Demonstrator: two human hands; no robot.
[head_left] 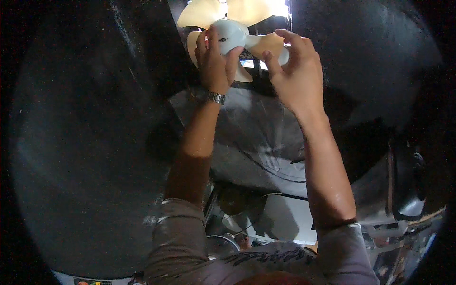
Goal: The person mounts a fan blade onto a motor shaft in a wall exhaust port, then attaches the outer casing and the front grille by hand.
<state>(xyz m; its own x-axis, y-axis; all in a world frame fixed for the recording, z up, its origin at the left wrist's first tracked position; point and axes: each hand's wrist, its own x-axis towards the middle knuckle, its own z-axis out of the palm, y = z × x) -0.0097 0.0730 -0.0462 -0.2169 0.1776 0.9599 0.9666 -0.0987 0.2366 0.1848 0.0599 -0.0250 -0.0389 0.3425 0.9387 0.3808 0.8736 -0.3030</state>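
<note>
Overhead, at the top of the head view, is a fan with cream-coloured blades and a rounded pale-white hub. The hub has a small dark mark on its front. My left hand, with a metal-banded watch on the wrist, is closed around the hub from below, thumb on its right side. The right-hand fan blade lies between the thumb and curled fingers of my right hand. A whitish rounded patch shows behind that blade; I cannot tell what it is.
Bright light comes through the opening behind the fan. Dark walls rise on the left. Below my arms is a grey, creased sheet-like surface with a thin dark cord. A white panel lies lower down, and cluttered items stand at the lower right.
</note>
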